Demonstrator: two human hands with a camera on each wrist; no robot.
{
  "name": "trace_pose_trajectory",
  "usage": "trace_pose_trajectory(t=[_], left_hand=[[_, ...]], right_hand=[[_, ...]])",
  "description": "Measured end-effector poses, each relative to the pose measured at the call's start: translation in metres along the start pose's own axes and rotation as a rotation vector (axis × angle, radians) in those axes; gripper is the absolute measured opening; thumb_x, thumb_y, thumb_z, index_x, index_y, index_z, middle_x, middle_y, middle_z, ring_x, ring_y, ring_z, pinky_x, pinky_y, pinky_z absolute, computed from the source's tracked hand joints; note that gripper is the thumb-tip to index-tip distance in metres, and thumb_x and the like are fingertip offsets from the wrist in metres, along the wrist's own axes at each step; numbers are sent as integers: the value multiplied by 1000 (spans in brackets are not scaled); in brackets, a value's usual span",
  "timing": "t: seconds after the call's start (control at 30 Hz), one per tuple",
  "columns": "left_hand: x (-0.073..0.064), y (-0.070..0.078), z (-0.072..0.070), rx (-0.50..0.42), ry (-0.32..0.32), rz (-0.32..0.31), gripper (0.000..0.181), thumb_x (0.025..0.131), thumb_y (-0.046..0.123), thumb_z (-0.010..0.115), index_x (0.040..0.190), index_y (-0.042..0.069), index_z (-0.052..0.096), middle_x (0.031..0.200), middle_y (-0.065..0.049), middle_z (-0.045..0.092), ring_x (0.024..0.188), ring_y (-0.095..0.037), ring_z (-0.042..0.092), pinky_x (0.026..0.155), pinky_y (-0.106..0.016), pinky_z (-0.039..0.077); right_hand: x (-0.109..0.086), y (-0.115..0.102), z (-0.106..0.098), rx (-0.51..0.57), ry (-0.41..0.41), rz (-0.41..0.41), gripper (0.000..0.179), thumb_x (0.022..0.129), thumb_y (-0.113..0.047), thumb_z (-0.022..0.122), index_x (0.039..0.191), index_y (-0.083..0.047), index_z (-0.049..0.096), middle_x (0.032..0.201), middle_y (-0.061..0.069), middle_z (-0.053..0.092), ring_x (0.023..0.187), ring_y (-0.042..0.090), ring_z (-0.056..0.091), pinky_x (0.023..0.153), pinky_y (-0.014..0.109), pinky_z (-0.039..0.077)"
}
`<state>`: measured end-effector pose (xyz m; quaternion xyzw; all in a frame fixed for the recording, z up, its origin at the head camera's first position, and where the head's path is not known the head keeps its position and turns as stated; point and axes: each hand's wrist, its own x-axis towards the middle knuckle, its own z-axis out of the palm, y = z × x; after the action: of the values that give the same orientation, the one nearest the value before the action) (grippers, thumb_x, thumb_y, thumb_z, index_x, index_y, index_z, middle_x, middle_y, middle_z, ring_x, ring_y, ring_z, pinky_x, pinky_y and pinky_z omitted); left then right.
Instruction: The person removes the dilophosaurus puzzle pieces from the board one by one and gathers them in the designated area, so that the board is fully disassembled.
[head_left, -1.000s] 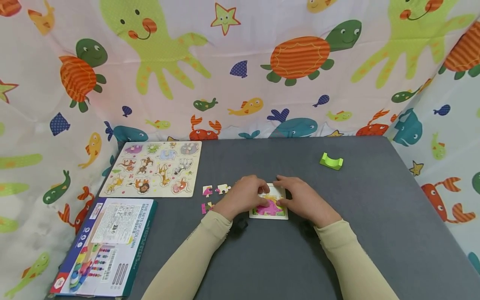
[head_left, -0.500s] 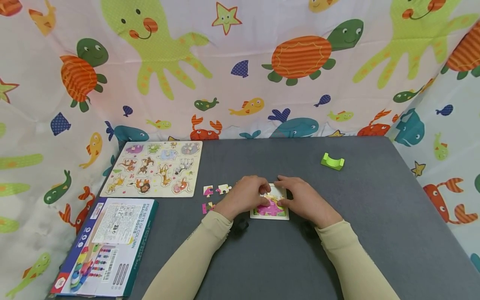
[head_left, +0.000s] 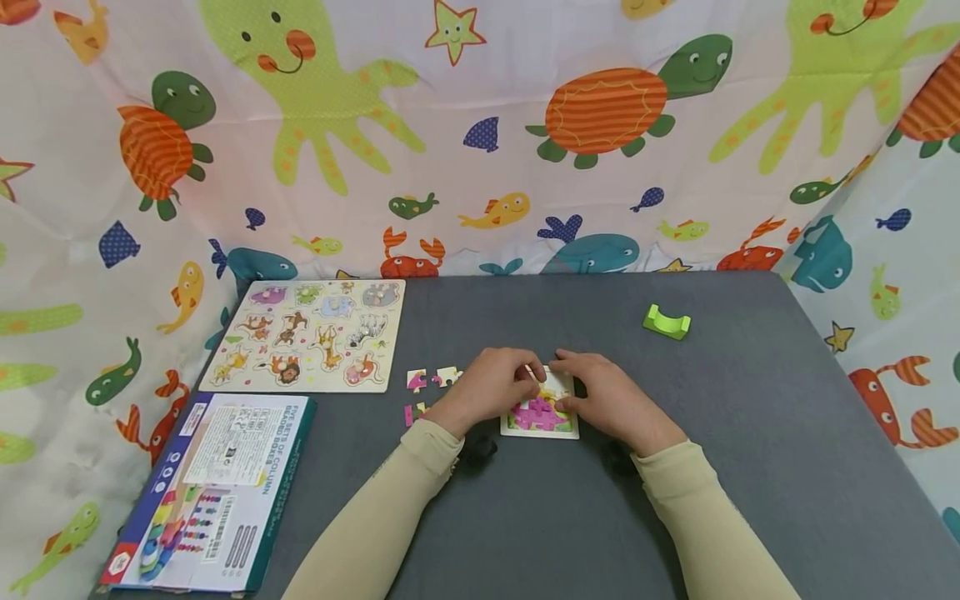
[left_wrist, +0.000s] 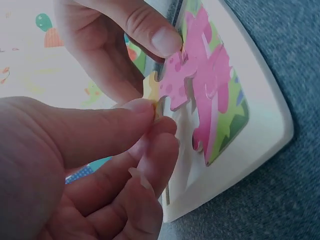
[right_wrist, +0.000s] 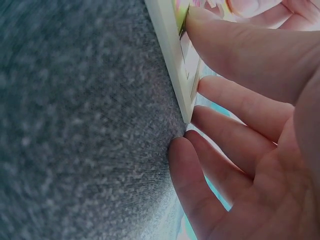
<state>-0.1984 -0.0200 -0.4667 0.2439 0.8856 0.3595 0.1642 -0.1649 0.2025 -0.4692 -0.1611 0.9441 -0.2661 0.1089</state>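
Observation:
In the head view, a small white-framed jigsaw puzzle board (head_left: 558, 434) lies between both hands, partly filled with pink, yellow and green pieces. My left hand (head_left: 491, 385) is over its left side. The left wrist view shows that hand's thumb and fingertip pinching a pink-and-yellow puzzle piece (left_wrist: 174, 82), tilted above a gap in the picture. My right hand (head_left: 615, 402) holds the board at its right side. Its thumb (right_wrist: 240, 55) presses on the picture, while the other fingers rest along the outer edge. Part of the board is hidden beneath the hands.
Several loose puzzle pieces (head_left: 416, 380) lie just left of the left hand. A wooden animal puzzle board (head_left: 307, 337) is at the back left, with a boxed toy set (head_left: 217, 492) in front of it. A green curved block (head_left: 666, 322) sits at the back right of the grey table (head_left: 750, 400).
My left hand's fingers have lifted slightly from the puzzle board, uncovering more of the pink picture. My right hand stays in place. The head view has shifted very slightly.

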Motion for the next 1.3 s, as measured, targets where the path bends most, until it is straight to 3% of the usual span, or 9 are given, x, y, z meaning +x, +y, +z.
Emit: trace_pose_trajectory(t=[0.43,0.73,0.97,1.13,1.3], left_hand=[[-7,1,-6,-86,19,-20,8,103,18,74,108,21,79,88,2,75,74,-12,67,69,-29,54],[-47,-22,-28,-75,127,-107,7,100,20,78,105,24,79,85,5,73,76,-13,65,72,-33,51],[-77,-41,-46,-40,158,-194,6,100,20,79,103,26,78,85,6,72,77,-15,63,72,-34,52],[-89,-49,-52,-22,185,-245,5,100,19,79,104,22,77,87,3,72,77,-17,62,72,-34,51],[-95,-55,-48,9,184,-241,5,101,19,78,106,19,77,89,3,73,78,-13,62,76,-33,52]], right_hand=[[-3,-1,-1,3,18,-3,55,97,-16,81,148,-5,65,165,19,51,153,46,46,121,65,41],[-1,-2,1,5,-6,-1,58,97,-19,81,150,-5,63,167,19,49,154,46,44,122,64,40],[-2,-4,-1,4,12,-14,57,97,-15,80,150,-3,63,166,21,49,153,48,44,121,64,41],[-1,-3,-1,2,6,-10,57,97,-16,80,150,-3,62,166,21,49,153,48,44,121,64,41],[-1,-4,1,0,-2,-6,57,97,-17,81,150,-4,63,167,20,49,154,47,44,122,64,41]])
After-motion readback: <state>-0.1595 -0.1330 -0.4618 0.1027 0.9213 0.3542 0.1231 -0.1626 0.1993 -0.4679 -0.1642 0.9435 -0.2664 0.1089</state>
